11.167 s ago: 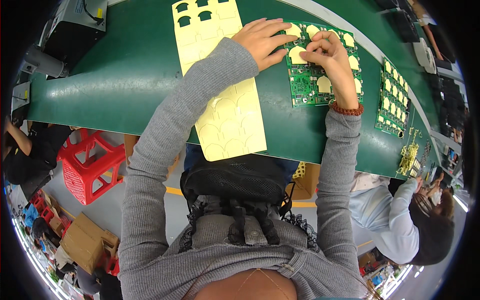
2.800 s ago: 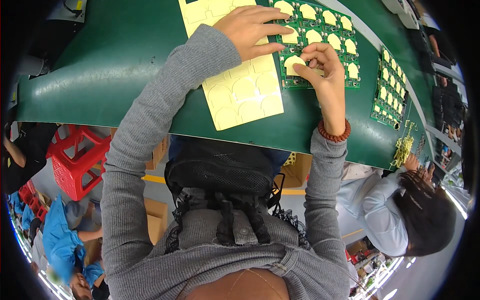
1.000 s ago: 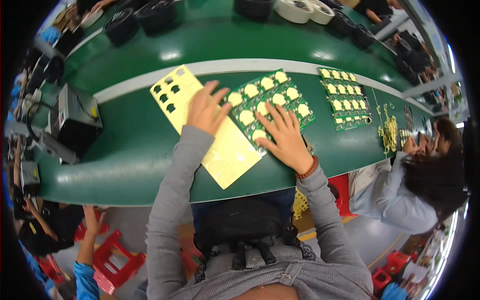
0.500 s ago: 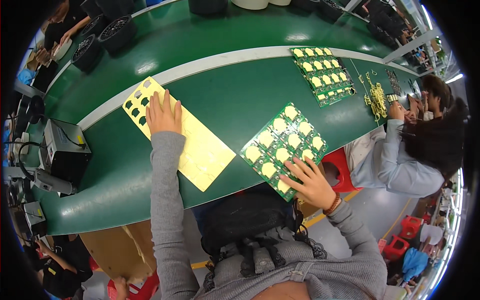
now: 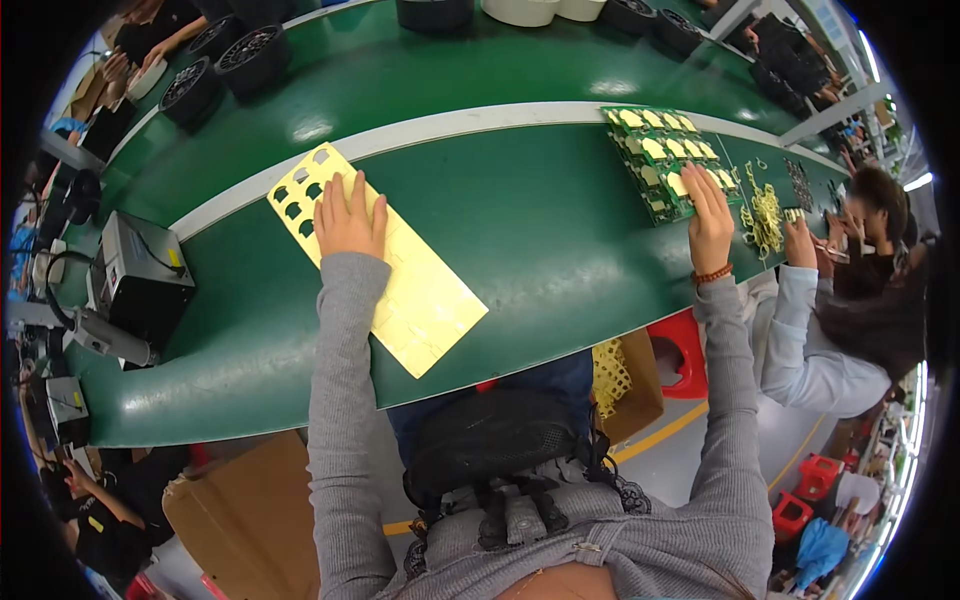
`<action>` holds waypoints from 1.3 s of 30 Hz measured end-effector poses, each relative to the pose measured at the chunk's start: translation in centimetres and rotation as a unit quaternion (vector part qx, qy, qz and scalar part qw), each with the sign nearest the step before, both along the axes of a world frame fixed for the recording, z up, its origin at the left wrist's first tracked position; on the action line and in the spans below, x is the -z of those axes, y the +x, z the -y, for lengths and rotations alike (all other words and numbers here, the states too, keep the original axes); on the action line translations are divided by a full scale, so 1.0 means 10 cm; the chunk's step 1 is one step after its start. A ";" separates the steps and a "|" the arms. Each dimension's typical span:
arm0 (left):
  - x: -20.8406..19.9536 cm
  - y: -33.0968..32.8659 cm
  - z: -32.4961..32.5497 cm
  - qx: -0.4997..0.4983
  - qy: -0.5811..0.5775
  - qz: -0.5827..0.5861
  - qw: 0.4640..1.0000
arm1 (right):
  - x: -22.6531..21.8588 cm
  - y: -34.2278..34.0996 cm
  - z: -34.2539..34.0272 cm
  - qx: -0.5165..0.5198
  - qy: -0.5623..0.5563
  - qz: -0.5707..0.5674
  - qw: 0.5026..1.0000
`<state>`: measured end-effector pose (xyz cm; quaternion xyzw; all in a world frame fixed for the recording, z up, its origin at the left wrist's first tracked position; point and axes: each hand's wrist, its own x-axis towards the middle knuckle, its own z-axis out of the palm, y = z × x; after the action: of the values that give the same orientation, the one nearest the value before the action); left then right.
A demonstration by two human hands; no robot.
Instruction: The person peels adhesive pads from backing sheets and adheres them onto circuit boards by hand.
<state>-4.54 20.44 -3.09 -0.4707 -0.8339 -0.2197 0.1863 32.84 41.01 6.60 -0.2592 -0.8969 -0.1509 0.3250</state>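
Note:
My left hand (image 5: 352, 222) lies flat, fingers stretched out, on the upper part of a yellow sheet (image 5: 425, 300) with die-cut shapes. Several cut-outs at the sheet's far left end are empty and show the green tabletop beneath. At the right, my right hand (image 5: 711, 232) rests its extended fingers on the near part of a stack of green circuit board panels (image 5: 655, 150). Yellow rounded patches cover the top panel in rows. My right thumb is mostly hidden, and the fingers cover part of the panel's near right side.
Loose yellow scraps (image 5: 765, 215) lie right of the panels, near a co-worker's hand (image 5: 800, 243). A boxy grey-black device (image 5: 145, 280) stands at the left. Below the table edge are a carton (image 5: 640, 385) with yellow offcuts and a red stool (image 5: 683, 355). Black reels (image 5: 252, 58) stand at the back.
My right hand has moved away from me and rightward with the near circuit board panel, which now lies on the far-right stack. My left hand stays on the yellow sheet.

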 end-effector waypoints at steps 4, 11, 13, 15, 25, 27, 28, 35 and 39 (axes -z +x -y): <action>0.07 -0.07 0.11 0.021 0.051 -0.017 0.998 | 0.24 -0.02 -0.22 0.000 -0.098 0.055 0.994; 0.00 -0.06 -0.01 0.007 0.047 -0.006 0.999 | 0.20 0.26 -0.07 -0.042 -0.306 0.132 0.942; 0.04 -0.06 0.02 0.003 0.080 0.001 0.997 | 0.12 0.10 0.06 -0.064 -0.293 0.144 0.943; 0.03 -0.03 0.05 -0.013 0.066 0.001 0.998 | 0.07 -0.12 0.34 -0.032 -0.221 0.091 0.971; 0.01 0.03 0.08 -0.020 0.027 0.011 0.999 | 0.19 -1.53 1.84 -0.290 -0.208 0.076 0.931; -0.01 0.04 0.09 -0.009 0.035 0.025 0.999 | 0.21 -1.71 2.00 -0.342 -0.208 0.067 0.914; -0.02 0.03 0.08 -0.002 0.040 0.033 0.999 | 0.22 -1.80 2.04 -0.322 -0.229 0.080 0.915; 0.02 0.01 0.08 -0.004 0.037 0.022 0.999 | 0.43 -1.89 2.06 -0.235 -0.232 0.187 0.925; 0.04 0.00 0.06 0.002 0.041 0.022 0.999 | 0.44 -1.90 2.05 -0.227 -0.224 0.191 0.928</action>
<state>-4.57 19.81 -3.54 -0.4599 -0.8271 -0.2639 0.1866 13.88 20.53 2.18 -0.0809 -0.9873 0.0854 0.1070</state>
